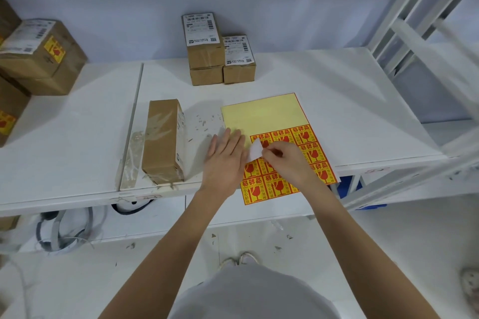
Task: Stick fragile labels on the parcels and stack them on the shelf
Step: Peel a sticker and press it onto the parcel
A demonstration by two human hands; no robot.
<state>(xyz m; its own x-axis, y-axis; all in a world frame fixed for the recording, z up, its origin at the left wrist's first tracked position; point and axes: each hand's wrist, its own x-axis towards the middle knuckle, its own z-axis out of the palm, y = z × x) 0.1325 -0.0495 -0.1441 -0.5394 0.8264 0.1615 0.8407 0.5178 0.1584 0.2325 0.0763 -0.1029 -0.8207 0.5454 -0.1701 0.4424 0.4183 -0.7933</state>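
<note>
A fragile label [255, 150], half peeled with its white back showing, is pinched in the right hand [285, 160] over the label sheet [280, 142] at centre frame. The left hand [224, 160] presses flat on the sheet's left edge. A brown parcel [163, 141] lies on the table [337, 101] just left of the hands.

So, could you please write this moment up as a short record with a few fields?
left hand: left hand lies flat, holding down the label sheet
right hand: right hand pinches a label, peeling it up, white back showing
nearest parcel: long parcel left of the sheet, on the table
far parcels: three small parcels by the wall
labelled parcels: stack at far left
</note>
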